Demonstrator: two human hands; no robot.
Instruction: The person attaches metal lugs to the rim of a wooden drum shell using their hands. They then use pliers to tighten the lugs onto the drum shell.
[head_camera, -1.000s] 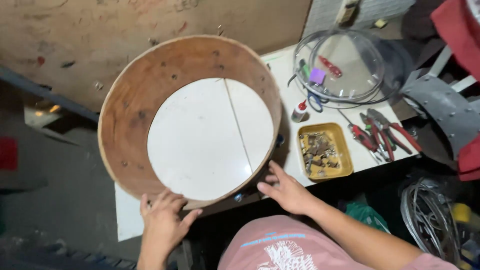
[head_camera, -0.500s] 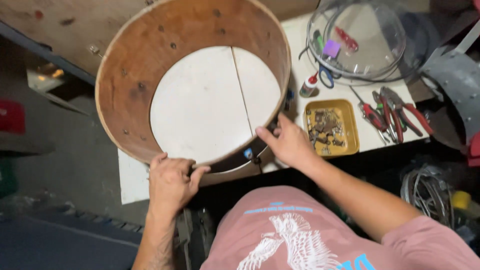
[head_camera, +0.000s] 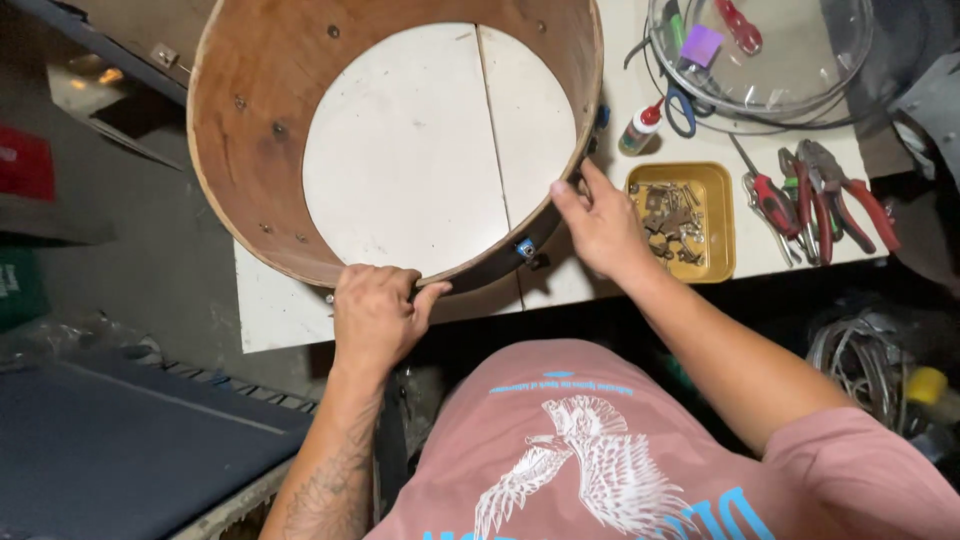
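A small glue bottle (head_camera: 640, 129) with a red cap stands on the white table (head_camera: 280, 310), beside the scissors (head_camera: 682, 108).

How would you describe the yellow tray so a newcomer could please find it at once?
Start at the big round wooden drum shell on the white table. Just right of it, beside the right hand, lies the yellow tray. It is the only shallow rectangular dish, filled with small metal parts, with red-handled pliers to its right.

White worktable (head_camera: 290, 310) set against a grey floor (head_camera: 150, 240), which lies dim at left. A dark mat (head_camera: 120, 440) occupies the lower left corner. Coiled cables (head_camera: 860, 350) lie in shadow beneath the table's right end.
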